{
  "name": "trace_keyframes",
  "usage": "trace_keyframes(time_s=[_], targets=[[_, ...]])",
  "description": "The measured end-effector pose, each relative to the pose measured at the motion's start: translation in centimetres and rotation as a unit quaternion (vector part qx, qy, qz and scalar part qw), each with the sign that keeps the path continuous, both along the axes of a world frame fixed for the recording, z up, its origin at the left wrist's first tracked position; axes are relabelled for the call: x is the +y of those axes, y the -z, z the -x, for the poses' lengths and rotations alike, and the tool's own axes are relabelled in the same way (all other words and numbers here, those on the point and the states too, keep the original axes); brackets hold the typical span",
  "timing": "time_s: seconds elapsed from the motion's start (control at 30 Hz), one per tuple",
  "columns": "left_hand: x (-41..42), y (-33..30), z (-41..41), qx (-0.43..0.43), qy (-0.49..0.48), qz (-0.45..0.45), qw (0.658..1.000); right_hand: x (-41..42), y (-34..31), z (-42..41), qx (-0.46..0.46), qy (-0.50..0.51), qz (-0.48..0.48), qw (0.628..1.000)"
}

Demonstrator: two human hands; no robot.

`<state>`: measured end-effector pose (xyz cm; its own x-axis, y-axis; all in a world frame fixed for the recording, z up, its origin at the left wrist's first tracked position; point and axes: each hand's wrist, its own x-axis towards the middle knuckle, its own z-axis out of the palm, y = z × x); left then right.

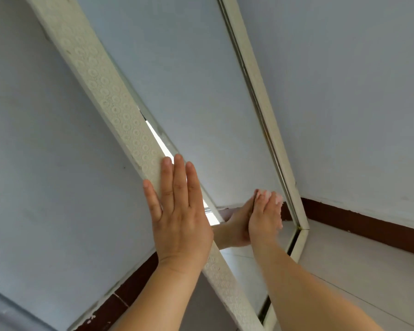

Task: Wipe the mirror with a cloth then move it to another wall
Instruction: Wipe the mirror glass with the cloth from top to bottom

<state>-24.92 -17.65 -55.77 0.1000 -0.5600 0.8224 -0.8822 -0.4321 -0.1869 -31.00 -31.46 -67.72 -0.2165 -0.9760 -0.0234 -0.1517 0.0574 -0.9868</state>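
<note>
The left hand (179,211) lies flat, fingers extended, bracing the mirror (201,103) frame. The right hand (264,216) presses a pale cloth (274,195), bunched under its fingertips, against the glass. Maintain the brace and wipe in overlapping strokes.

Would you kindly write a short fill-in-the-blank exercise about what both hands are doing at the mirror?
1. The left hand lies flat on the mirror's patterned ____.
2. The right hand presses against the mirror's ____.
3. The mirror leans against a pale ____.

Missing words: frame; glass; wall
</note>
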Motion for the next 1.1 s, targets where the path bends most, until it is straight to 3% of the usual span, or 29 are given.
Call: trace_keyframes(time_s=[0.13, 0.2, 0.3, 0.4, 0.5, 0.57, 0.7, 0.87, 1.1], targets=[[0.1, 0.1, -0.2, 0.000, 0.005, 0.002, 1.000, 2.1, 0.2, -0.5, -0.035, 0.040, -0.171, 0.984], [-0.1, 0.3, -0.3, -0.006, 0.012, 0.012, 1.000, 2.4, -2.4, -1.3, -0.030, 0.040, -0.166, 0.985], [-0.3, 0.5, -0.3, -0.005, 0.021, 0.030, 0.999, 2.0, -7.2, -2.5, -0.004, -0.015, 0.039, 0.999], [-0.4, 0.6, -0.2, -0.013, 0.022, 0.043, 0.999, 0.4, -11.2, -3.6, 0.023, -0.088, 0.245, 0.965], [-0.6, 1.0, -0.5, -0.019, 0.025, 0.060, 0.998, -2.8, -12.9, -3.5, 0.072, -0.108, 0.348, 0.929], [-0.6, 1.2, -0.6, -0.026, 0.026, 0.060, 0.997, -5.1, -12.5, -3.1, 0.118, -0.125, 0.343, 0.923], [-0.6, 1.5, -0.6, -0.034, 0.027, 0.064, 0.997, -8.6, -9.7, -1.9, 0.010, -0.066, 0.302, 0.951], [-0.8, 1.5, -0.4, -0.026, 0.033, 0.080, 0.996, -9.8, -2.8, 0.2, -0.007, -0.091, 0.217, 0.972], [-1.1, 1.9, 0.0, -0.008, 0.024, 0.121, 0.992, -7.9, 4.4, 1.8, -0.066, -0.048, 0.111, 0.990]])
